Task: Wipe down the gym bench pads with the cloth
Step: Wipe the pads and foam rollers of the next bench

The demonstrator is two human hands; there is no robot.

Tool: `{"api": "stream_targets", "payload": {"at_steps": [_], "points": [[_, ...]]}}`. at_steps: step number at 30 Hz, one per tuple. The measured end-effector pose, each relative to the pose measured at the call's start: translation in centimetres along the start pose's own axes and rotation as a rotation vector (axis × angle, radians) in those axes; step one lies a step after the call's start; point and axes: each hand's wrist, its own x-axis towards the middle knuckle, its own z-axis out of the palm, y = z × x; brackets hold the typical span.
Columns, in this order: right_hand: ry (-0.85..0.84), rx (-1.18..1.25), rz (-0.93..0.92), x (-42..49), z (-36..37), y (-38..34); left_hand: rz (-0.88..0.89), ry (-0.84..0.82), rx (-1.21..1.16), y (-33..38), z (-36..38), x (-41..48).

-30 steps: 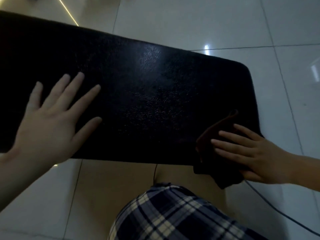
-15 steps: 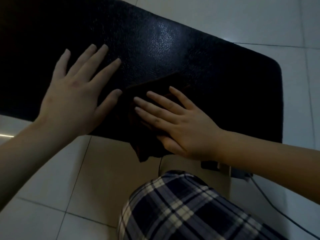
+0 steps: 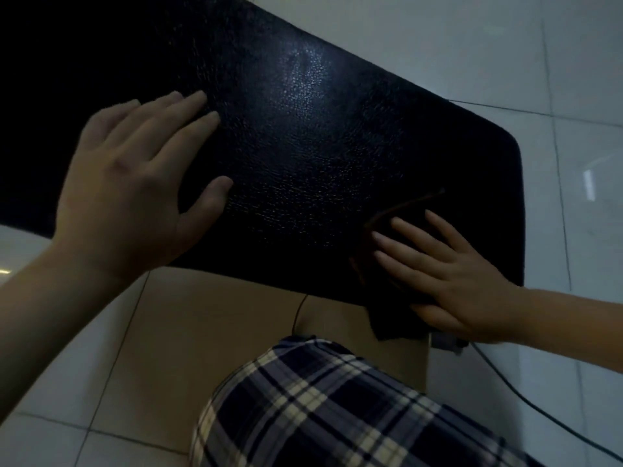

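Cloth [image 3: 392, 320], dark brown, lies at the near-right corner of the black bench pad [image 3: 303, 146], w/ one flap hanging over the near edge. R hand [image 3: 451, 274] presses it flat, fingers straight and spread, heel at the pad's edge. L hand [image 3: 135, 190] rests flat on the near-left part, fingers straight, thumb out, holding nothing. Between the hands: a wide stretch of bare textured pad w/ a sheen. Pad's rounded right end is just beyond the R hand; far edge runs diagonally against pale floor tiles [image 3: 438, 45]. Plaid fabric [image 3: 320, 406] and a thin cable [image 3: 539, 416] sit below the near edge.
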Motion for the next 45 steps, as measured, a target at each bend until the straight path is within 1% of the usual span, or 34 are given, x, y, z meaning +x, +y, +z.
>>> {"api": "stream_targets", "payload": {"at_steps": [4,7,9,13,15,17,20,22,25,27,29,32,35,38,42,44,45], "points": [[0.107,0.046,-0.021,10.9,-2.1,-3.6,-0.004,0.022,0.034,0.1,-0.4,0.1],[0.15,0.061,-0.037,14.8,-2.9,-5.5,-0.055,0.044,0.046,0.3,-0.6,0.1],[0.148,0.046,-0.051,14.4,-2.7,-5.2,-0.072,0.05,0.062,0.4,-0.9,0.2],[0.087,0.006,-0.089,10.4,-2.1,-3.4,-0.093,-0.005,0.09,0.3,-1.6,0.4],[0.058,-0.03,-0.092,7.3,-1.5,-2.2,-0.109,-0.051,0.169,-0.6,-2.4,-0.3],[0.025,-0.061,-0.061,4.0,-0.9,-1.0,-0.12,-0.088,0.285,-2.6,-3.2,-1.8],[-0.04,-0.084,0.003,1.8,-0.5,-0.4,-0.201,-0.085,0.327,-5.1,-3.8,-4.0],[-0.04,-0.09,0.006,2.9,-0.4,-0.8,-0.228,-0.074,0.33,-5.4,-3.3,-4.3],[0.041,-0.055,-0.045,6.6,-1.1,-2.3,-0.245,-0.015,0.313,-5.2,-2.7,-3.7],[0.089,-0.02,-0.076,10.3,-2.1,-3.9,-0.24,0.017,0.285,-5.2,-2.7,-3.7],[0.123,-0.012,-0.077,15.1,-3.1,-6.1,-0.235,0.011,0.259,-5.3,-2.9,-3.7],[0.173,-0.017,-0.018,21.6,-4.0,-9.5,-0.237,-0.06,0.239,-5.3,-3.5,-3.4],[0.188,-0.02,0.04,23.1,-4.0,-10.5,-0.248,-0.184,0.233,-5.4,-4.3,-3.3],[0.17,-0.011,0.0,21.3,-4.0,-9.7,-0.238,-0.347,0.181,-5.8,-5.4,-3.4],[0.119,-0.097,-0.054,16.5,-3.3,-7.6,-0.139,-0.519,0.222,-8.5,-7.5,-4.8],[0.1,-0.129,-0.054,13.2,-2.8,-6.3,-0.148,-0.547,0.221,-10.2,-8.6,-6.2],[0.091,-0.139,-0.048,12.0,-2.6,-5.8,-0.153,-0.527,0.211,-10.9,-8.7,-6.8]]}}
